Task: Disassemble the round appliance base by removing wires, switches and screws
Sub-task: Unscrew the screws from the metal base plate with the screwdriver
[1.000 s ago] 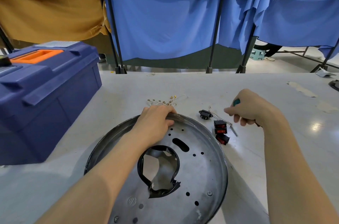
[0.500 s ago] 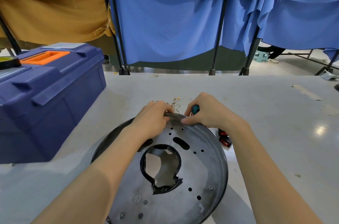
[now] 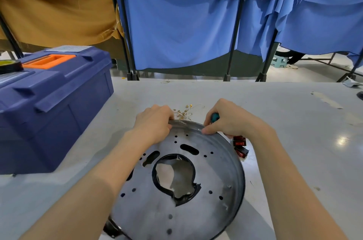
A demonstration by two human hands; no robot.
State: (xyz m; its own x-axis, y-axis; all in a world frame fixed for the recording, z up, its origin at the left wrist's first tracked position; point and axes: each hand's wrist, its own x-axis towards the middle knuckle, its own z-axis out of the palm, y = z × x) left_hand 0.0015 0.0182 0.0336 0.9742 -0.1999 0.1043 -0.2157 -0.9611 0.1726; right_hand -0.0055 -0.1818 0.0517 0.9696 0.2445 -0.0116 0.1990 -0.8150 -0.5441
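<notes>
Metal base (image 3: 176,210): left fingers (image 3: 166,117) grip rim, right fingers (image 3: 218,112) clutch screwdriver (image 3: 214,117).

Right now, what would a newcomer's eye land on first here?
The big round metal base fills the near centre of the table, with a ragged hole in its middle. The left hand and right hand both grip its far rim, and the right hand also holds a teal handle. A blue toolbox sits at left, and red switches lie just right of the base.
</notes>
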